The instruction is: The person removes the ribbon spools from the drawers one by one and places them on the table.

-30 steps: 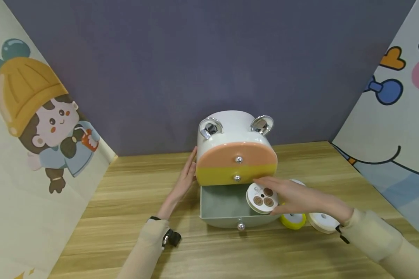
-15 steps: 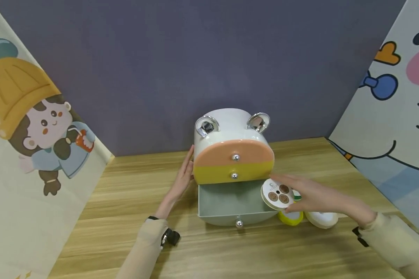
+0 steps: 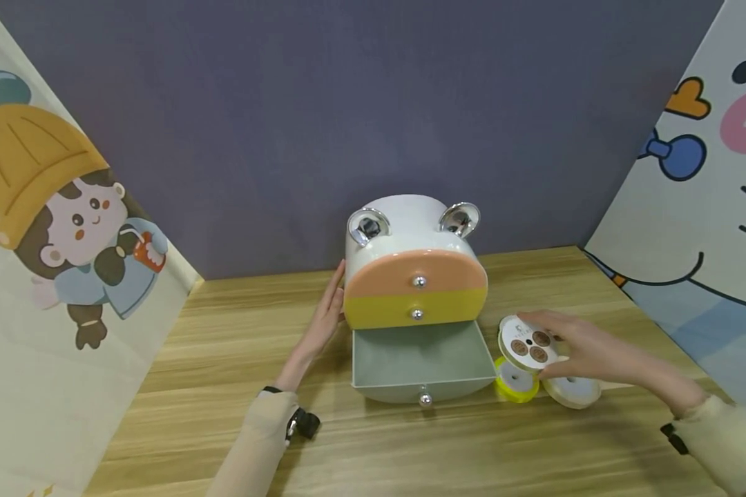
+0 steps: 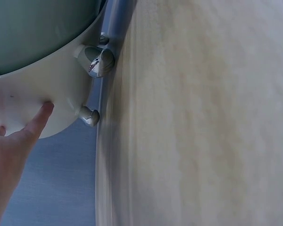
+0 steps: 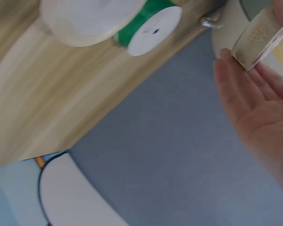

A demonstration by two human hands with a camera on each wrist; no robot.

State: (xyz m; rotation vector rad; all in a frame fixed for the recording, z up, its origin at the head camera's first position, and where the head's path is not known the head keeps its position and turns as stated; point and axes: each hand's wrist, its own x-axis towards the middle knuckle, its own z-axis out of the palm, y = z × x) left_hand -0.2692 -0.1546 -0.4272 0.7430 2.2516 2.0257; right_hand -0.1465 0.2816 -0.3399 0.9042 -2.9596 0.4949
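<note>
A small white cabinet (image 3: pixel 404 221) with silver ears and an orange and a yellow drawer front faces me. Its bottom grey-green drawer (image 3: pixel 419 355) is pulled out, with nothing inside. My left hand (image 3: pixel 324 323) rests along the cabinet's left side, fingers extended; the left wrist view shows a fingertip on its pale wall (image 4: pixel 52 89). To the right of the drawer, my right hand (image 3: pixel 587 347) pinches a ribbon spool (image 3: pixel 521 353) by its edge between thumb and fingers. Its white face has brown round stickers, and cream ribbon shows in the right wrist view.
A yellow-rimmed spool (image 3: pixel 517 388) and a white spool (image 3: pixel 573 393) lie on the wooden table (image 3: pixel 410 455), right of the drawer. A green ribbon spool (image 5: pixel 148 28) shows in the right wrist view. The dark wall (image 3: pixel 373 124) stands close behind the cabinet.
My right hand has carried the ribbon spool rightward, from over the open drawer to above the spools on the table. My left hand stays at the cabinet's side.
</note>
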